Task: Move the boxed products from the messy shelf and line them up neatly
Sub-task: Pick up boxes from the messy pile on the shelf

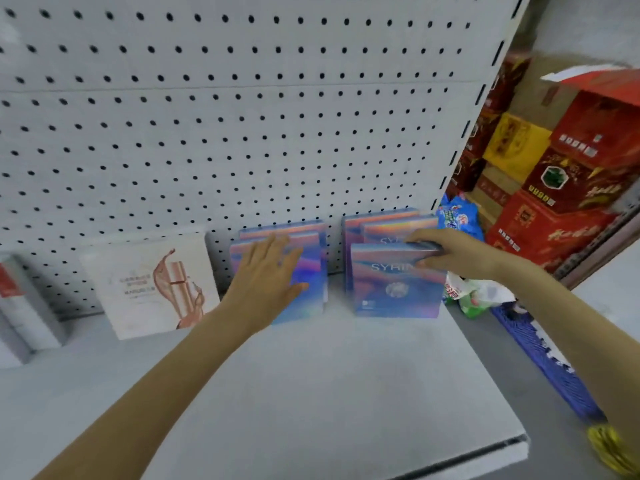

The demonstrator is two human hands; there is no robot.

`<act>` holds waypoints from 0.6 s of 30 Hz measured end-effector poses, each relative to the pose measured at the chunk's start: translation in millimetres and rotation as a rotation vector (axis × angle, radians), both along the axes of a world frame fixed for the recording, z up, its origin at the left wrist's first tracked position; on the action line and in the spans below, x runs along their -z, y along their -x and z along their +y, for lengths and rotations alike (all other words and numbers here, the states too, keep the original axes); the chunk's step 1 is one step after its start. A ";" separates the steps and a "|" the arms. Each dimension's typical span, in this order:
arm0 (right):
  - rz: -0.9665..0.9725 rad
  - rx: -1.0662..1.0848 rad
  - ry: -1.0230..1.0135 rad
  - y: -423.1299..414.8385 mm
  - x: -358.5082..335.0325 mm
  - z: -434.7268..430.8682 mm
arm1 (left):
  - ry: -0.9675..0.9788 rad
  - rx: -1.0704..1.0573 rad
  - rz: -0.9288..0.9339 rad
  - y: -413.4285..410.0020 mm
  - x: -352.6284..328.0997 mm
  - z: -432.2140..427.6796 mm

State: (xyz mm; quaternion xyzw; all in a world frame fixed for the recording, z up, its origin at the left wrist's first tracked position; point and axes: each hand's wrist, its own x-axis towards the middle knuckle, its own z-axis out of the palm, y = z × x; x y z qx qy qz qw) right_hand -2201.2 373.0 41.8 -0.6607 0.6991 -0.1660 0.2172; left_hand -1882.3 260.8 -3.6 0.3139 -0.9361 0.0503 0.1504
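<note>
"So, where are the iridescent blue-pink cardboard boxes [308,271]?"

"Two upright rows at the back of the grey metal shelf [311,375], by the white pegboard [242,133]. The left hand [273,271] lies spread flat on the left row; the right hand [446,252] pinches the right front box [391,285] at its top corner."

"Advice?"

"Push it back squarely and keep the faces level, I'd say."

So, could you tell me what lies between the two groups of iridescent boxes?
Nothing stands there. The head view shows only bare shelf and pegboard in the gap between the left group and the right group.
</note>
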 end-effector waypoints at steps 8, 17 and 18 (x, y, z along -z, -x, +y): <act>0.374 -0.023 0.442 2.2 31.4 -34.7 | 0.088 -0.054 -0.051 1.0 16.4 -12.2; 0.486 0.032 0.522 -8.0 78.1 -27.9 | 0.153 -0.111 -0.017 -1.1 25.9 -5.0; 0.489 0.045 0.528 -8.3 79.3 -27.4 | 0.174 -0.129 -0.027 -0.6 28.6 -3.9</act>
